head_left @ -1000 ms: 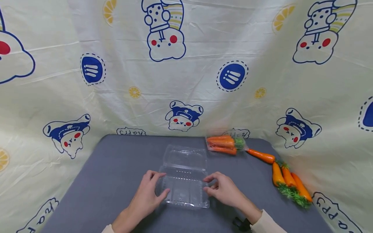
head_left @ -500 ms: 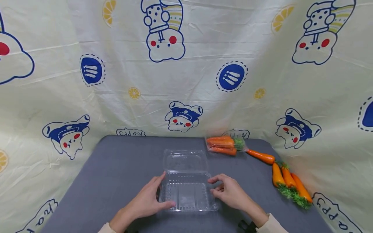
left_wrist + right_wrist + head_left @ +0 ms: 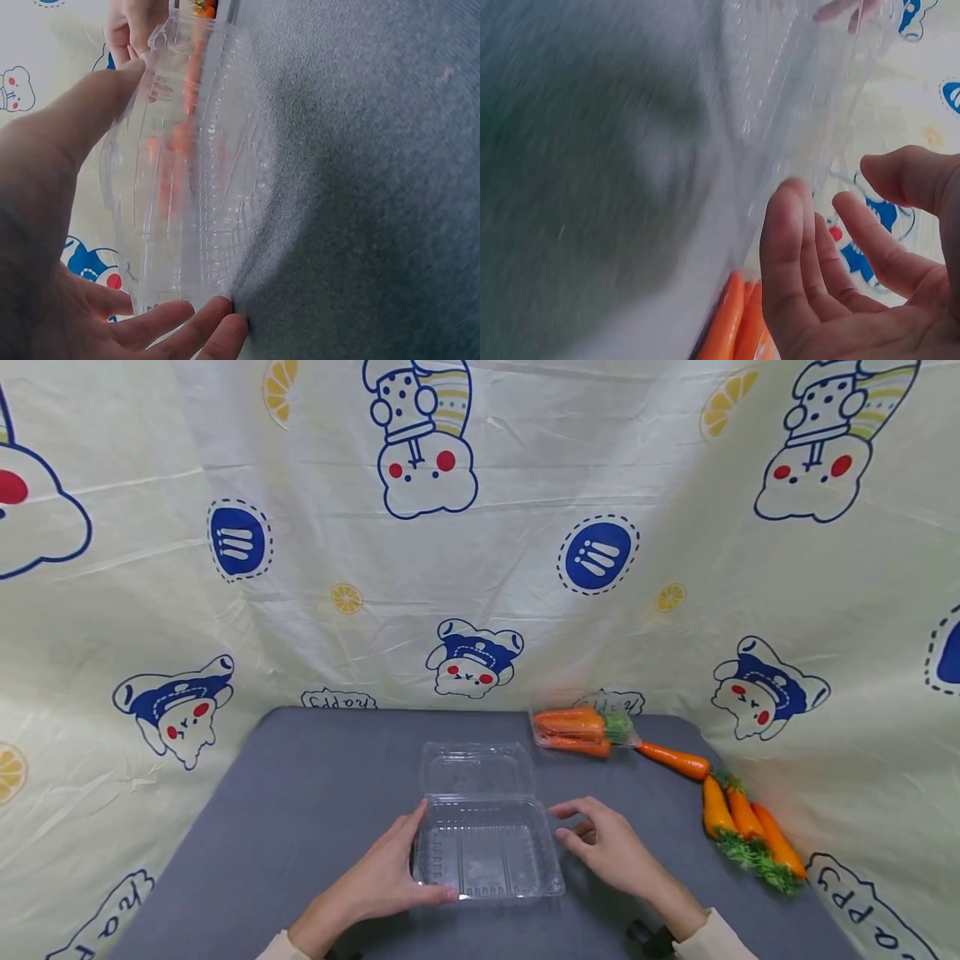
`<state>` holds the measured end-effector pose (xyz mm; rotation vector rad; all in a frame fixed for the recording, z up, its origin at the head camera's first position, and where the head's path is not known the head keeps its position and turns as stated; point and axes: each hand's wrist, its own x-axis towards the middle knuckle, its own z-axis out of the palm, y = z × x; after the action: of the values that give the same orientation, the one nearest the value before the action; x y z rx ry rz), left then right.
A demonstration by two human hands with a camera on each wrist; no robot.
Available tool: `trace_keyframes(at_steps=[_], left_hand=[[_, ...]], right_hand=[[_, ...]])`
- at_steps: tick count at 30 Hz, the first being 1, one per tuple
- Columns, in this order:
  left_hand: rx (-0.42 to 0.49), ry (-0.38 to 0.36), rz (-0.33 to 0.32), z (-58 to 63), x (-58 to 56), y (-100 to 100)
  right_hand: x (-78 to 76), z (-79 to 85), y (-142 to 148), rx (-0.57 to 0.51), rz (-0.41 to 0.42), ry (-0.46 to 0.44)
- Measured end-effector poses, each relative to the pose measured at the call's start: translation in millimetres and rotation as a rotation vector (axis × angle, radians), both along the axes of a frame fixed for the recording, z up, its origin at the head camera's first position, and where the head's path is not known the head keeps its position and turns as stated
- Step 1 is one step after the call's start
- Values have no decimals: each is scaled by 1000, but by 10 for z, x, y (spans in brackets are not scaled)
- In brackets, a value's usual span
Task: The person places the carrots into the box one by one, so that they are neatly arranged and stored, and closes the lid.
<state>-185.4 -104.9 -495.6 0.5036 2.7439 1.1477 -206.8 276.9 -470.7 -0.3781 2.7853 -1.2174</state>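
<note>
Clear clamshell box (image 3: 483, 852), lid open: left hand (image 3: 386, 877) grips its left edge — steadying; right hand (image 3: 611, 852) just right, relaxed, holding nothing.

Box (image 3: 486, 852) at table (image 3: 300, 793) centre, lid (image 3: 475, 768) open at 12. L hand (image 3: 382, 877) on its 9 side, R hand (image 3: 611, 852) at 3, just apart. Bagged carrots (image 3: 577, 732) at 1, loose carrots (image 3: 738, 818) at 3.
</note>
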Motion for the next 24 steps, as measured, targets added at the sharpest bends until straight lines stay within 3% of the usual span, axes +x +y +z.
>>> trace_keyframes(at_steps=[4,12,24], left_hand=[[0,-3,11,-2,0,9],[-12,-7,4,-8,-15,11],[-23,-27,9,17,-3,9]], right_hand=[[-38,19,124,74,-81,47],[-76,73,475,190,-165,163],[-291,-7,1266,361,-320,321]])
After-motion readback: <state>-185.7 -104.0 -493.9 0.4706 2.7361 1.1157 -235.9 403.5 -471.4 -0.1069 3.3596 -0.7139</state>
